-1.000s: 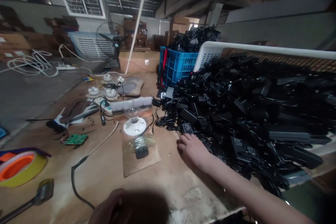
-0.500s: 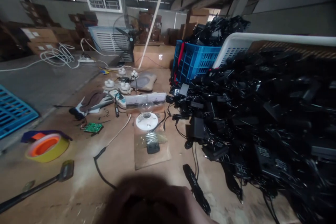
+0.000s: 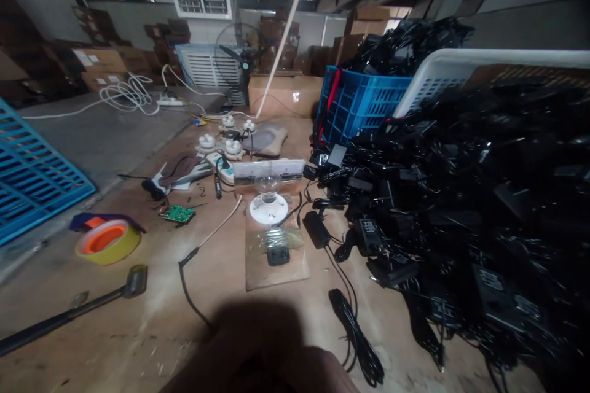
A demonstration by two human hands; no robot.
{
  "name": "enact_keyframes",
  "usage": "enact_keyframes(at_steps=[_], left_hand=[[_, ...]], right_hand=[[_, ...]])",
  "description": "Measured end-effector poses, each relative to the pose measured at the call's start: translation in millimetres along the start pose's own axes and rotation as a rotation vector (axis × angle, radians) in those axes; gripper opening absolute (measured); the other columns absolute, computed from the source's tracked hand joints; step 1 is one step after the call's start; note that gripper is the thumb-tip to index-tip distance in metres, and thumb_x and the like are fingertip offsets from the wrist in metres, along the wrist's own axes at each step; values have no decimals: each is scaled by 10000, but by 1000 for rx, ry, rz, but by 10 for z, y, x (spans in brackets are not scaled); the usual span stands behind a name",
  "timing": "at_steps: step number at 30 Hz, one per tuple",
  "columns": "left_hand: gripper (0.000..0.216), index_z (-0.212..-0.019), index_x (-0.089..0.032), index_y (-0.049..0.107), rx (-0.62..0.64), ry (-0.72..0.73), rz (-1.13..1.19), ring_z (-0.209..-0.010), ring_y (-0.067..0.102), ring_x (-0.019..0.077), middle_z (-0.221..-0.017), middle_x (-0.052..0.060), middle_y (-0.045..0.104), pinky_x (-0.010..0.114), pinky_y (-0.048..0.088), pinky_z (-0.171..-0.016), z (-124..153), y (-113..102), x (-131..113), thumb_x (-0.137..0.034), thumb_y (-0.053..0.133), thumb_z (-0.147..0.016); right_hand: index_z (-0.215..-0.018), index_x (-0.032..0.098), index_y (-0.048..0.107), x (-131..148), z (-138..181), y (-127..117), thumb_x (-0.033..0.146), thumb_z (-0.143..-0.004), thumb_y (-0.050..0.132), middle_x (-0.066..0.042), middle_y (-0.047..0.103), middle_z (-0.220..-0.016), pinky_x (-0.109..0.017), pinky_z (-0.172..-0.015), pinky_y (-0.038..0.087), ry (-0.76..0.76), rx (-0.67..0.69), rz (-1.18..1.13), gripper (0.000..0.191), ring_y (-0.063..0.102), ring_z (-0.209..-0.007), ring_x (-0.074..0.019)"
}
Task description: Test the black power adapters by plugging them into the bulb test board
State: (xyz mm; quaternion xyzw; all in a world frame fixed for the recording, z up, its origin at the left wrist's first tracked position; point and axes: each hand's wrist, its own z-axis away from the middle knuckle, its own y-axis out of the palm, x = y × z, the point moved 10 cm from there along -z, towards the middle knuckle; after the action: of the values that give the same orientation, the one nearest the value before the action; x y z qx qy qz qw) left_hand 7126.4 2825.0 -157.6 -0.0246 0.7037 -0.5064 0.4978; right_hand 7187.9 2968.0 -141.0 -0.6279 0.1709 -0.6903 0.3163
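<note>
At the bottom edge, my right hand (image 3: 322,371) shows as a dark, blurred shape. My left hand (image 3: 207,371) is deep in shadow beside it. The fingers of both are lost in the dark, and whatever they might hold is hidden. A thin black cord (image 3: 187,285) runs down to the shadow near my left hand. Just right of my right hand lies a tied black cable bundle (image 3: 359,344). Its cable leads up to a black power adapter (image 3: 316,230) on the table. Ahead stands a clear bulb in a white lamp holder (image 3: 268,210) on a board, with a black socket (image 3: 278,255) before it.
A large heap of black adapters (image 3: 461,196) fills the right side, by a blue crate (image 3: 364,101) and a white basket (image 3: 502,56). At left are a hammer (image 3: 92,310), yellow tape (image 3: 115,252), a green circuit board (image 3: 179,214) and another blue crate (image 3: 37,172).
The view has turned slightly left, so things sit further right. A black adapter now lies left of the heap, where bare table showed before. My hands have sunk lower in view.
</note>
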Motion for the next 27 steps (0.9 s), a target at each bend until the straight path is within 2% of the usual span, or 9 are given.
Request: enact_keyframes(at_steps=[3, 6, 8, 10, 13, 17, 20, 22, 27], left_hand=[[154, -929, -307, 720, 13, 63, -85, -780, 691, 176, -878, -15, 757, 234, 533, -710, -86, -305, 44, -280, 571, -906], [250, -923, -267, 689, 6, 93, -218, -795, 667, 184, -838, 4, 709, 276, 498, -735, -156, -656, 117, -254, 454, -1006], [227, -952, -260, 677, -42, 86, -255, -839, 659, 202, -874, 15, 697, 306, 500, -766, -166, -765, 122, -263, 460, -1017], [155, -1069, -278, 674, -94, 70, -217, -904, 667, 219, -988, 25, 716, 328, 524, -807, -154, -698, 60, -257, 567, -959], [529, -1292, -303, 615, -30, 93, -135, -1100, 649, 291, -1248, 55, 698, 426, 528, -952, -153, -285, -151, -247, 777, -792], [422, -1128, -221, 680, 50, 65, -145, -1118, 630, 343, -1199, 97, 705, 551, 504, -987, -167, 71, -263, -160, 815, -733], [343, -1056, -192, 669, 79, 45, -148, -1139, 612, 348, -1213, 110, 685, 571, 491, -1006, -131, 93, -209, -122, 763, -735], [374, -1084, -180, 650, 102, 49, -147, -1192, 590, 350, -1267, 123, 662, 564, 470, -1035, -106, 72, -188, -54, 675, -733], [197, -1000, -196, 644, 104, -141, 11, -920, 657, 224, -1013, 39, 708, 364, 510, -819, -135, -83, -104, -90, 504, -910]], right_hand=[[-1211, 434, 734, 57, -25, -510, 266, -878, 598, 49, 776, -1148, -361, -918, 585, -108, -62, 140, 398, 722, -1063, -279], [-1406, 323, 619, -63, -78, -934, 136, -896, 507, -23, 599, -1473, -542, -1209, 336, -141, -50, 304, 555, 510, -1391, -302], [-1371, 251, 650, -157, -114, -980, 153, -914, 530, -94, 672, -1361, -572, -1144, 406, -146, -6, 431, 482, 579, -1298, -327], [-1271, 206, 703, -226, -131, -881, 195, -954, 535, -122, 738, -1142, -527, -977, 529, -121, -1, 511, 359, 670, -1079, -320], [-1162, 196, 716, -289, -70, -593, 214, -969, 545, -104, 738, -1011, -476, -843, 563, -72, -26, 495, 259, 681, -920, -297], [-1211, 218, 672, -368, 74, -437, 276, -953, 594, -115, 717, -1114, -498, -853, 555, -7, -117, 418, 276, 673, -985, -316], [-1223, 228, 665, -268, 63, -448, 325, -918, 688, -128, 661, -1240, -507, -946, 517, -91, -134, 332, 320, 620, -1129, -330], [-1212, 237, 662, -202, 10, -416, 256, -946, 657, -99, 674, -1153, -457, -930, 519, -132, -93, 233, 267, 628, -1073, -284], [-1111, 218, 638, -169, -9, -307, 125, -938, 583, -70, 628, -1017, -382, -835, 522, -140, -103, 68, 204, 614, -965, -240]])
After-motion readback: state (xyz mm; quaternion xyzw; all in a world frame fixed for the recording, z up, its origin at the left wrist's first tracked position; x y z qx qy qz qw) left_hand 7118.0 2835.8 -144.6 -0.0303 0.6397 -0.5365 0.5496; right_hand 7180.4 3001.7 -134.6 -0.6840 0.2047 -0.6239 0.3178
